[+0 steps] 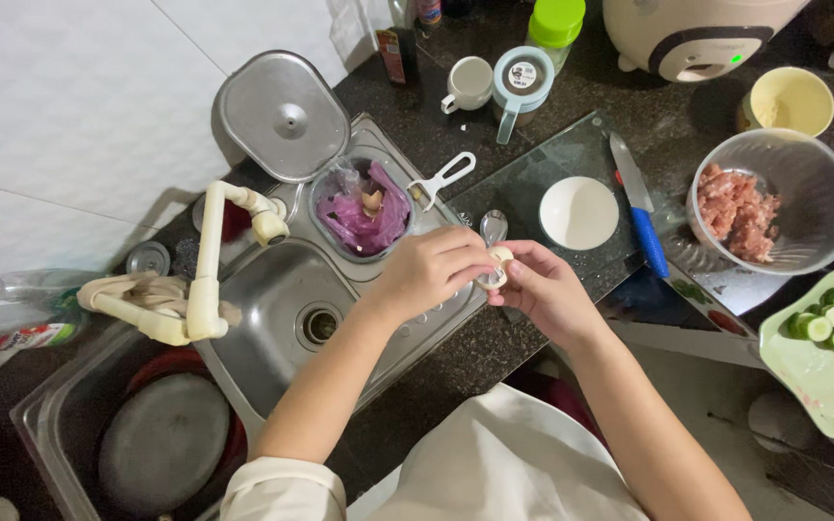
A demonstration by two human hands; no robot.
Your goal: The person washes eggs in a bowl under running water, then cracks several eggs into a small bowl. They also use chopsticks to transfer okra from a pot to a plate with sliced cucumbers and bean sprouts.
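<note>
1. Head view: your left hand (427, 270) and right hand (542, 289) meet above the sink (263, 309) rim, fingers pinched on a pale eggshell (496, 267).
2. A spoon (492, 230) lies just beyond the eggshell.
3. Beside the sink's far corner sits a bin lined with a purple bag (364, 214).
4. Further from the sink on the counter (494, 347): a white dish (578, 212), a blue-handled knife (637, 203), a bowl of minced meat (774, 201).

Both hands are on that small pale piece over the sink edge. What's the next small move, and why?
Probably keep peeling over the bin: the left hand and right hand pinch the small pale piece, perhaps garlic, and the scrap bin with the purple bag sits just beyond to take the scraps.
</note>
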